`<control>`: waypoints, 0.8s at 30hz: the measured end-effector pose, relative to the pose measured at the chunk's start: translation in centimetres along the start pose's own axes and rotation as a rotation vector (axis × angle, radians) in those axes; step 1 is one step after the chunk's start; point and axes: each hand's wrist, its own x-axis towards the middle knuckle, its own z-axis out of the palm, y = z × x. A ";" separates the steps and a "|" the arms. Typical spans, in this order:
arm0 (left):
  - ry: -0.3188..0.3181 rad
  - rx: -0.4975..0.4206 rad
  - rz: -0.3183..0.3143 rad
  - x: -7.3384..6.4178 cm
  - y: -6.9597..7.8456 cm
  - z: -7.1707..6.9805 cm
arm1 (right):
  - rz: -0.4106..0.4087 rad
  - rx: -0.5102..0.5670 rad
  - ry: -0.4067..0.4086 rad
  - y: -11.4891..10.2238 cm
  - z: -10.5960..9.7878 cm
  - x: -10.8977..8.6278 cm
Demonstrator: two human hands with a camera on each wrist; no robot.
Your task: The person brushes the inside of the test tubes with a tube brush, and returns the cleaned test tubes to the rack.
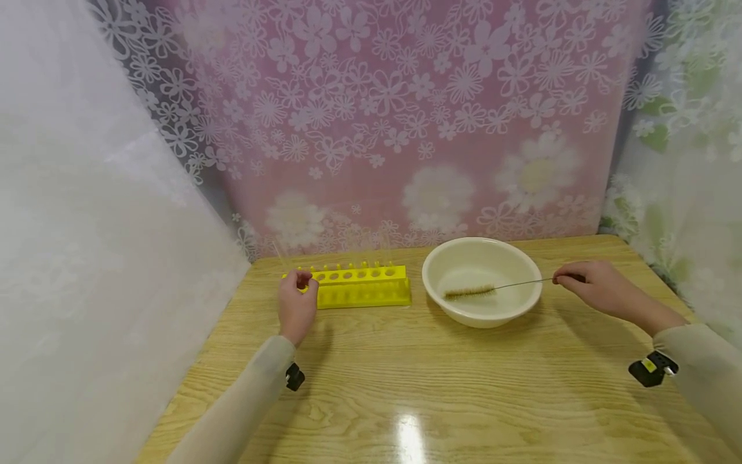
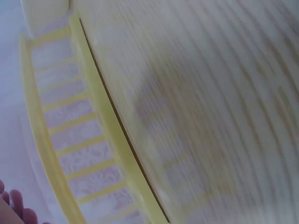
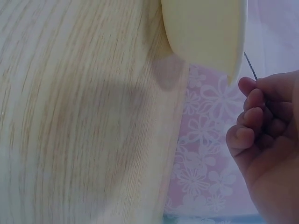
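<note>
My right hand [image 1: 597, 290] pinches the twisted wire handle of a test tube brush [image 1: 471, 293] between thumb and forefinger. The bristles hang inside a cream bowl [image 1: 482, 319], and the wire crosses over its right rim. At the left end of a yellow test tube rack [image 1: 365, 299], my left hand [image 1: 298, 306] has its fingers curled at a slanted clear test tube [image 1: 281, 254], whose lower part is hidden behind them. In the left wrist view, curled fingertips [image 2: 16, 203] show just beyond the rack. The right wrist view shows the wire meeting the pinched fingertips [image 3: 247, 86].
Several faint clear test tubes [image 1: 385, 241] stand upright along the rack's back row. The wooden table [image 1: 371, 367] has a flowered pink curtain [image 1: 377, 129] behind it and pale curtains at both sides. The bowl stands close to the rack's right end.
</note>
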 end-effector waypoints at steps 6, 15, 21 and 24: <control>0.145 -0.039 -0.028 1.1 -0.9 -1.0 | 0.013 0.006 -0.014 0.0 -0.1 0.0; 0.096 -0.055 -0.159 3.3 -1.8 -1.6 | 0.004 0.031 -0.013 0.1 0.1 -0.3; 0.044 -0.037 -0.187 4.0 -2.2 -1.4 | 0.017 0.035 -0.022 0.2 0.1 -0.3; 0.033 -0.020 -0.197 4.0 -2.2 -1.3 | 0.021 0.035 -0.024 0.2 0.1 -0.3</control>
